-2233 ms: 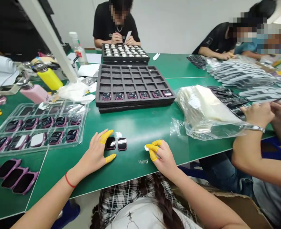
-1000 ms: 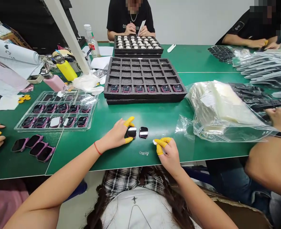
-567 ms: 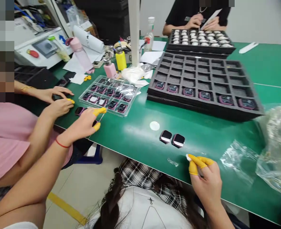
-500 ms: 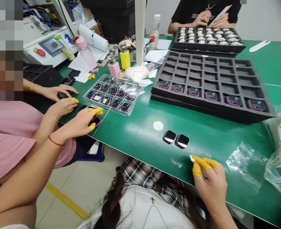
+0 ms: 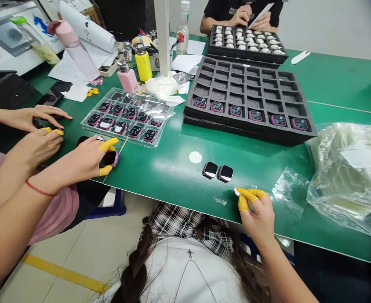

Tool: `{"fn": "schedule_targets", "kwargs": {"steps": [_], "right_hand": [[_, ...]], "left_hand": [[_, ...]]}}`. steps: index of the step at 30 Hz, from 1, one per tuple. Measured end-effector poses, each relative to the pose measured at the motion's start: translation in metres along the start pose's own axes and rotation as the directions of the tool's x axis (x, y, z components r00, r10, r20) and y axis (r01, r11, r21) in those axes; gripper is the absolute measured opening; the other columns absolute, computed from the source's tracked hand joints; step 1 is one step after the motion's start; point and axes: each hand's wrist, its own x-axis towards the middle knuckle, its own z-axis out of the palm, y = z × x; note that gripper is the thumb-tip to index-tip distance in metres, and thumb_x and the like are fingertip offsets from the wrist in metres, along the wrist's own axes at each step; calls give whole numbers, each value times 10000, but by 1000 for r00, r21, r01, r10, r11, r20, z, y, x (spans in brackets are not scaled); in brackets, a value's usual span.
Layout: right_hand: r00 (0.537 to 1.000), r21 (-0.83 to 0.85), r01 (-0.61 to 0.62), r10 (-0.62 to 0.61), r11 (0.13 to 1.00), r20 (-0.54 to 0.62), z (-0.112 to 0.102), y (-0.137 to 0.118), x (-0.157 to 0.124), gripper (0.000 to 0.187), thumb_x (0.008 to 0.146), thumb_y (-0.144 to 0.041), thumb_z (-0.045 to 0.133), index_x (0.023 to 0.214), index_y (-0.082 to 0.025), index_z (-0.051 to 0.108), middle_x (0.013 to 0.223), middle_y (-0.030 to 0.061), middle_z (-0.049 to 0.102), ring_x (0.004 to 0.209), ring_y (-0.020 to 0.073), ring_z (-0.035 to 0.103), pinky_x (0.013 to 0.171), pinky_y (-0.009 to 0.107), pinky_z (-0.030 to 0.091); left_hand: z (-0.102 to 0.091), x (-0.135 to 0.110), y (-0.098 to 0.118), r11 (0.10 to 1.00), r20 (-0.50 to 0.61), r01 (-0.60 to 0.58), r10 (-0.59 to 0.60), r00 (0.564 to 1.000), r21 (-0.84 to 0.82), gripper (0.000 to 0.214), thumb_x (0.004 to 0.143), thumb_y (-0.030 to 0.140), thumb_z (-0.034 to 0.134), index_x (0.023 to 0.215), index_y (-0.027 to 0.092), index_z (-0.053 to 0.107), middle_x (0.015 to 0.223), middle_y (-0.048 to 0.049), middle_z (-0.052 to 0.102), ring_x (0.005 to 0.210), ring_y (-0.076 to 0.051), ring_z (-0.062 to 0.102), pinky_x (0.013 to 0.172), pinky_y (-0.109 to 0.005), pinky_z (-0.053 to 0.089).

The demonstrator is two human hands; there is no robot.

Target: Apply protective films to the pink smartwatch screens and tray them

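My left hand [image 5: 89,159], with yellow finger cots on thumb and forefinger, reaches far left and pinches a pink-cased smartwatch body [image 5: 111,158] at the table's near edge. My right hand [image 5: 257,210], also in yellow cots, rests at the front edge, pinched on a small white scrap [image 5: 237,192]. Two dark watch bodies [image 5: 218,171] lie side by side on the green table [image 5: 173,176] between my hands. A round white sticker [image 5: 195,157] lies just left of them.
A clear blister tray [image 5: 127,119] with several watch bodies sits beyond my left hand. A black foam tray [image 5: 251,94] holds a row of watches. A co-worker's hands [image 5: 37,130] work at left. Plastic bags [image 5: 346,168] lie at right; bottles [image 5: 143,63] stand behind.
My left hand left the two watch bodies in the middle and swung left to the pink-cased watch at the table edge. My head turned left. My right hand stayed pinched.
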Motion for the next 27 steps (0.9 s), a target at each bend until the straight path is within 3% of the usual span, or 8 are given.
{"fn": "schedule_targets", "kwargs": {"steps": [2, 5, 8, 12, 18, 25, 27], "right_hand": [[999, 48, -34, 34, 998, -2, -4, -13, 8, 180, 902, -138, 579, 1026, -214, 686, 898, 52, 610, 814, 181, 567, 703, 336, 495], [999, 177, -19, 14, 984, 31, -7, -42, 23, 249, 881, -95, 600, 1071, -242, 662, 920, 44, 613, 839, 176, 579, 716, 334, 493], [989, 292, 54, -91, 955, 114, -1, -68, 33, 284, 866, -47, 607, 1084, -228, 626, 905, 44, 612, 840, 175, 573, 710, 338, 476], [967, 360, 29, -118, 932, 227, 19, -78, 39, 212, 899, -74, 583, 1057, -212, 613, 880, 42, 601, 837, 173, 564, 706, 335, 461], [930, 326, 109, -212, 939, 301, 51, -81, 49, 107, 923, -123, 572, 974, -164, 657, 905, 71, 607, 836, 176, 511, 715, 331, 418], [856, 331, 196, -326, 923, 402, 39, -87, 38, 96, 935, -155, 565, 925, -172, 659, 903, 59, 623, 897, 188, 509, 812, 369, 396], [870, 297, 197, -306, 934, 386, 38, -84, 40, 87, 932, -155, 572, 933, -173, 657, 898, 57, 635, 888, 190, 506, 802, 371, 385]], "left_hand": [[6, 10, 48, 993, -51, -121, 121, 991, 10, 327, 852, 329, 574, 1123, 149, 551, 1154, -132, 646, 1002, -302, 630, 1049, -603, 428], [31, 24, 125, 924, 20, -348, 356, 934, -157, 196, 892, 212, 551, 1086, 184, 554, 1046, -68, 663, 1006, -247, 636, 1154, -613, 309], [62, 32, 168, 886, -62, -366, 364, 929, -283, 373, 903, 161, 542, 1267, 134, 464, 1236, -125, 620, 1190, -267, 565, 1191, -579, 281], [89, 30, 169, 841, -116, -262, 236, 965, -474, 692, 920, 242, 581, 1486, 121, 201, 1323, -130, 584, 1309, -263, 485, 1217, -564, 243], [92, 26, 164, 835, -147, -249, 202, 968, -490, 824, 935, 271, 595, 1546, 98, 70, 1306, -166, 572, 1261, -268, 521, 1213, -565, 247], [98, 26, 164, 835, -131, -228, 187, 974, -500, 801, 930, 359, 611, 1529, 125, 133, 1275, -155, 589, 1266, -282, 504, 1211, -578, 244], [97, 26, 164, 830, -119, -225, 191, 974, -510, 788, 938, 339, 602, 1529, 135, 123, 1272, -141, 594, 1262, -271, 503, 1212, -575, 243]]}}
